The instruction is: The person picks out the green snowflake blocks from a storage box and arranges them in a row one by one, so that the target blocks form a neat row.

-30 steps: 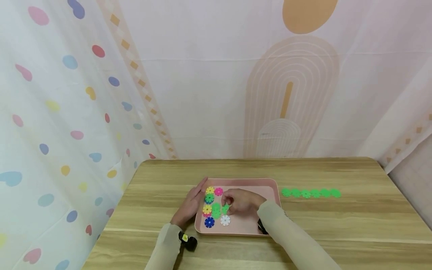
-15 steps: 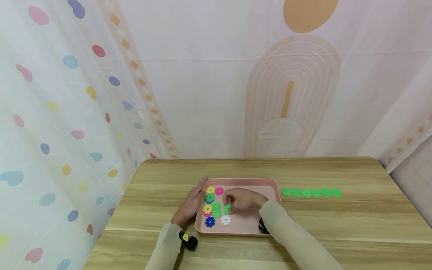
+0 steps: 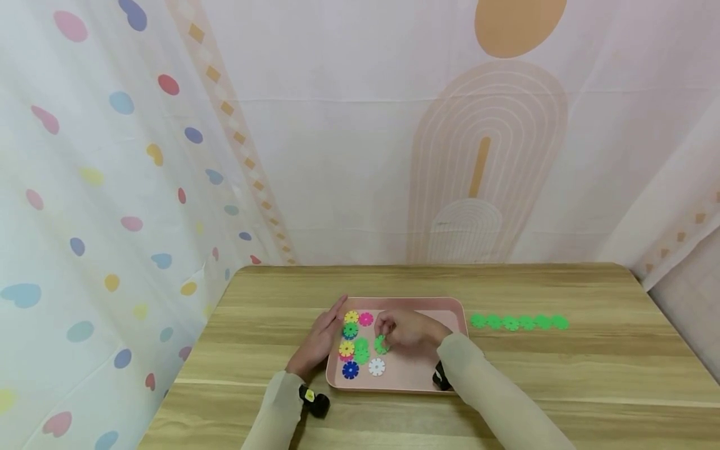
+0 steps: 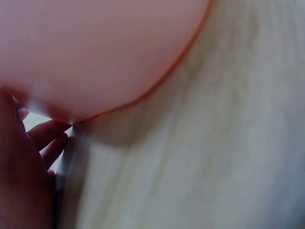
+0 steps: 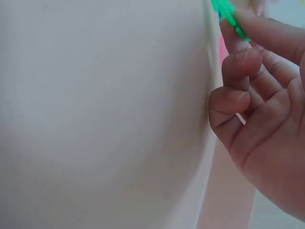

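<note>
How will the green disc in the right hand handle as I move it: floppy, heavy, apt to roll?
Probably stiff: the green disc looks straight, not sagging, where the right hand pinches it. Likely light, since it looks thin. It seems unlikely to roll smoothly, given its notched rim.

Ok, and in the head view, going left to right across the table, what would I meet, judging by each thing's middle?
Left hand → dark blue disc → green disc held in the fingertips → right hand → row of green discs.
</note>
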`<control>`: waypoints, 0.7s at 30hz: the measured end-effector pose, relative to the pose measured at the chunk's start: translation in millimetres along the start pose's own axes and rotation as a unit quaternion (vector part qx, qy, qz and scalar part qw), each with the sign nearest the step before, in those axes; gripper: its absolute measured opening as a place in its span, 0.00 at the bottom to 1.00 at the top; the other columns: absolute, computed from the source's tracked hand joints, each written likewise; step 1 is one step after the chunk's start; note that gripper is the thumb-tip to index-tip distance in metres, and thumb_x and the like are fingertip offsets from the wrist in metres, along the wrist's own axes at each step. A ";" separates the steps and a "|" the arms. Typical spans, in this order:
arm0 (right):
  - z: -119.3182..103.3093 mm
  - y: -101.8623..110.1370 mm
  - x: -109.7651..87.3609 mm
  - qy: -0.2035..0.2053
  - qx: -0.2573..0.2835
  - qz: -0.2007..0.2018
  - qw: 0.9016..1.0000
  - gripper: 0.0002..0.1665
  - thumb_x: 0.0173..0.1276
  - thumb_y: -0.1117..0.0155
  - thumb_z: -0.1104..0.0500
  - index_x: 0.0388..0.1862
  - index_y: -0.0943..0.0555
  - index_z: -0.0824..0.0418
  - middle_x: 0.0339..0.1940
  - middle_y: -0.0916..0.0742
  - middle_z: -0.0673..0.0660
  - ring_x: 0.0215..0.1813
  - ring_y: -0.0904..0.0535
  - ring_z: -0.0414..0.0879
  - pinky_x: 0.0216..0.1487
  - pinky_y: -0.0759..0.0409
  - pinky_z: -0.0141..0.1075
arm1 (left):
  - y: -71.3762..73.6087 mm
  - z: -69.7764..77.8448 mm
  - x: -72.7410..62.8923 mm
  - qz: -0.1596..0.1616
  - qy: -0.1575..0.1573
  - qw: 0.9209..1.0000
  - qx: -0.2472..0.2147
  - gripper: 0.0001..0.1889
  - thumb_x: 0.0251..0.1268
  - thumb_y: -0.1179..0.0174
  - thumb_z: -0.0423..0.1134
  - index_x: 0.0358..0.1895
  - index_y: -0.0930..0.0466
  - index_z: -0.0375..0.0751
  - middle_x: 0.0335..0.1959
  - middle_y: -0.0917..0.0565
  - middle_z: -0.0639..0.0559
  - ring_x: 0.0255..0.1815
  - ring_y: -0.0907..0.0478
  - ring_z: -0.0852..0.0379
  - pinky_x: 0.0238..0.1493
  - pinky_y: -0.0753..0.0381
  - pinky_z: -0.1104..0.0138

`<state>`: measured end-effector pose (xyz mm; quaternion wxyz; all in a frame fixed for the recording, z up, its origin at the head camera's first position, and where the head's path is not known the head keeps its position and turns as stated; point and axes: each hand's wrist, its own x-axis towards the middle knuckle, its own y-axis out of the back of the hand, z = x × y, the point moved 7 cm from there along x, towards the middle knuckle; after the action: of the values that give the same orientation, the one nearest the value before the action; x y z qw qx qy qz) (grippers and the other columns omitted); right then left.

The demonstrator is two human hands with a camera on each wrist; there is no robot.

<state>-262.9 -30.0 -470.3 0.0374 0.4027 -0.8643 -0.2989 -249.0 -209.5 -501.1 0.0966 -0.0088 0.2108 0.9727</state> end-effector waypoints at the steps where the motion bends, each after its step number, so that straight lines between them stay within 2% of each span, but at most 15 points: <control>1: -0.4 1.9 -1.0 0.000 0.003 0.003 1.000 0.08 0.64 0.34 0.68 0.36 0.20 0.57 0.33 0.19 0.50 0.39 0.26 0.44 0.47 0.25 0.38 | 0.3 0.1 0.2 0.001 -0.001 1.000 0.005 0.27 0.83 0.65 0.44 0.80 0.52 0.59 0.81 0.51 0.46 0.81 0.56 0.42 0.77 0.59 0.42; 7: -4.1 21.1 -10.5 0.003 0.020 0.026 0.999 0.06 0.65 0.34 0.67 0.36 0.20 0.57 0.32 0.19 0.51 0.36 0.26 0.44 0.38 0.25 0.34 | 0.4 -1.0 -0.7 0.002 0.010 1.000 0.014 0.27 0.83 0.65 0.46 0.80 0.52 0.62 0.81 0.51 0.47 0.81 0.57 0.42 0.77 0.59 0.41; 12: -7.8 40.9 -24.0 0.022 0.031 0.041 0.998 0.04 0.66 0.35 0.66 0.39 0.20 0.60 0.33 0.17 0.52 0.33 0.25 0.43 0.34 0.24 0.32 | 0.4 -1.6 -1.2 0.002 0.011 1.000 0.019 0.27 0.83 0.65 0.45 0.80 0.52 0.61 0.81 0.50 0.48 0.81 0.56 0.43 0.77 0.59 0.41; 16: -10.0 56.7 -37.7 0.034 0.025 0.063 0.997 0.06 0.66 0.33 0.64 0.40 0.20 0.62 0.30 0.17 0.52 0.29 0.26 0.42 0.30 0.25 0.31 | 0.4 0.3 -1.3 0.001 0.005 1.000 0.016 0.27 0.83 0.65 0.45 0.80 0.52 0.59 0.81 0.51 0.48 0.81 0.56 0.44 0.77 0.59 0.43; 21: -8.6 72.4 -58.3 0.033 0.030 0.085 0.995 0.08 0.65 0.32 0.62 0.41 0.20 0.63 0.30 0.17 0.52 0.28 0.28 0.41 0.29 0.26 0.31 | 0.1 -1.1 -0.9 -0.001 0.009 1.000 0.006 0.27 0.82 0.65 0.45 0.80 0.52 0.61 0.81 0.51 0.50 0.81 0.57 0.45 0.77 0.60 0.43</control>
<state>-269.8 43.7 -413.4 0.0788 0.3383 -0.9022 -0.2556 -248.1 -210.3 -502.0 0.0957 -0.0170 0.2172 0.9713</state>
